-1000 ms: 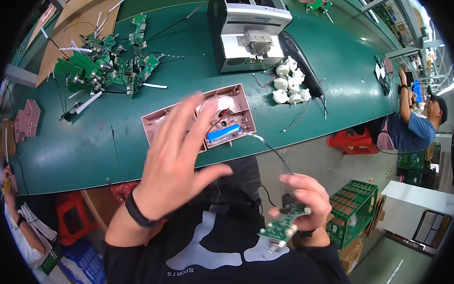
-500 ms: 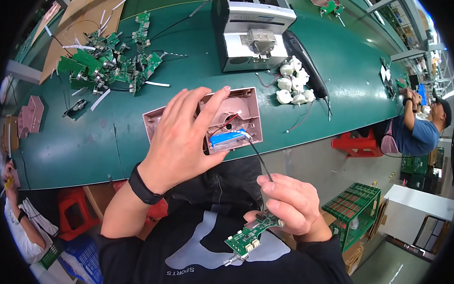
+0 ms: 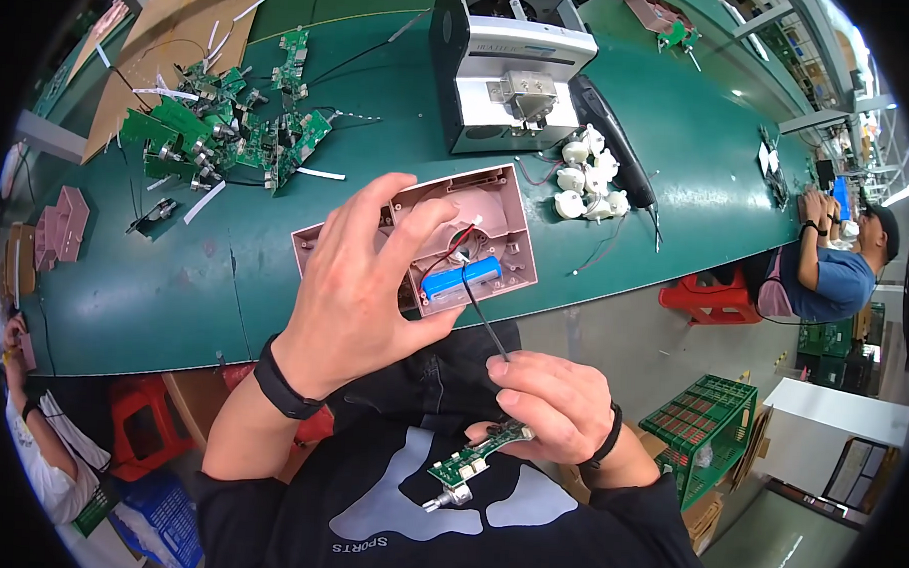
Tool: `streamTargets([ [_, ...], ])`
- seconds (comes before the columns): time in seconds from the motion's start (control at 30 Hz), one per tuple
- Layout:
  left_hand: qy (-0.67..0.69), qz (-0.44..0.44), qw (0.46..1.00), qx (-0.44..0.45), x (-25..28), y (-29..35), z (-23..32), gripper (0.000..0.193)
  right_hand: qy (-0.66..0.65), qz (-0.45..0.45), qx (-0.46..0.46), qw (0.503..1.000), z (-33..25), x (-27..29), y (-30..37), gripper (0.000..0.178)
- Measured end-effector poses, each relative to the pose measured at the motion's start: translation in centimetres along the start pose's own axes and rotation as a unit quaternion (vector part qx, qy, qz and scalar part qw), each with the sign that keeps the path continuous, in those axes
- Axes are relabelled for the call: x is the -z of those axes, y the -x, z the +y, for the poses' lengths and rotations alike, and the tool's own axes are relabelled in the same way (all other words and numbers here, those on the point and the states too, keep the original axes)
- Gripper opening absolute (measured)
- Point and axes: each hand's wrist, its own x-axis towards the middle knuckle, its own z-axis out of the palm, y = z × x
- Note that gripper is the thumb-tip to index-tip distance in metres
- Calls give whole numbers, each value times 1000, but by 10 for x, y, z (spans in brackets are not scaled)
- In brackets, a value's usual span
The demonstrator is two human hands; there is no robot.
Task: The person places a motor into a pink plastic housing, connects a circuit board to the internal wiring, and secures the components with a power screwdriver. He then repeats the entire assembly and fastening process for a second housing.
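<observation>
My left hand (image 3: 339, 300) grips an open pink plastic housing (image 3: 520, 226) at its left part, thumb along the near edge and fingers over the far side. Inside lies a blue cylindrical battery (image 3: 478, 274), with red wires (image 3: 440, 258) and a white plug near it. My right hand (image 3: 555, 413) is closed on a green circuit board (image 3: 463, 467) and a black cable (image 3: 487, 327). The cable runs from the fingers up over the battery into the housing. The board has a metal knob shaft and white connectors, and hangs in front of my chest.
Several loose circuit boards (image 3: 225, 131) with wires lie at the back left. A metal-faced machine (image 3: 517, 76) stands beyond the housing, beside white round parts (image 3: 588, 179) and a black handheld tool (image 3: 620, 140). A co-worker (image 3: 836, 262) sits far right; another person's arm shows far left.
My right hand has shifted left with the board and cable. The cable now crosses the battery's middle instead of its right end. The housing has moved slightly right and tilted.
</observation>
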Motion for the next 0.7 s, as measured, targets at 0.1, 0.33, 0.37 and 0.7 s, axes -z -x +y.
streamTargets([
  [0.1, -18, 8, 1000, -6, 1, 0, 0, 83, 19, -3, -7, 1000, -6, 4, 1, 67],
  [0.33, -26, 10, 1000, -15, 0, -2, 1, 85, 2, -9, -45, 999, -7, 11, -2, 69],
  [0.37, -27, 11, 999, -21, -1, -3, 2, 86, 5, -9, -47, 999, -2, 9, -3, 69],
  [0.7, 87, 50, 989, -105, 7, -12, 17, 91, 90, -5, -92, 992, 18, 7, -17, 61],
])
